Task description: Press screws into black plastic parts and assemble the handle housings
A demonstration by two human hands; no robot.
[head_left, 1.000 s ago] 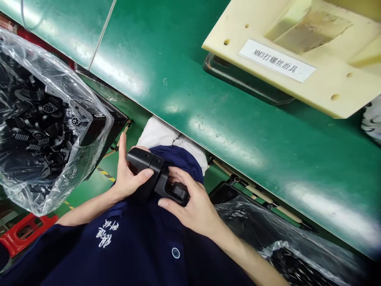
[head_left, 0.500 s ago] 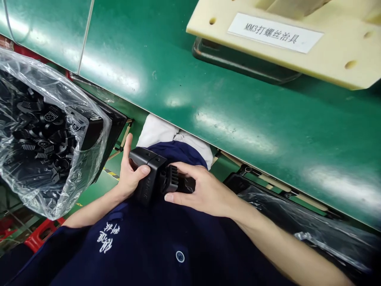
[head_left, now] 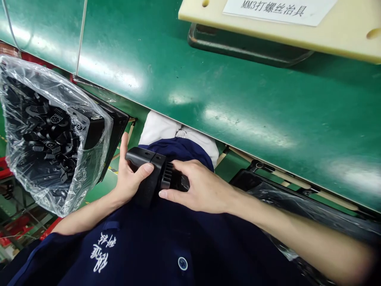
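Observation:
Close to my body, my left hand point(head_left: 131, 178) grips a black plastic housing point(head_left: 147, 178), its thumb on the near face and its index finger raised along the side. My right hand point(head_left: 196, 184) holds a ribbed black part point(head_left: 167, 176) between thumb and fingers. That part sits against the right side of the housing. The joint between the two is partly hidden, and the fingertips of my right hand are partly behind the ribbed part.
A black bin lined with clear plastic point(head_left: 99, 131) stands at the left, holding several black parts point(head_left: 55, 137). The green table point(head_left: 166, 71) carries a labelled cream fixture point(head_left: 268, 28) above a dark tray point(head_left: 238, 45). Another plastic-covered bin point(head_left: 268, 194) is at lower right.
My right hand has moved slightly left with the ribbed part, which now sits closer against the housing. The view has shifted, so the fixture appears higher in the frame.

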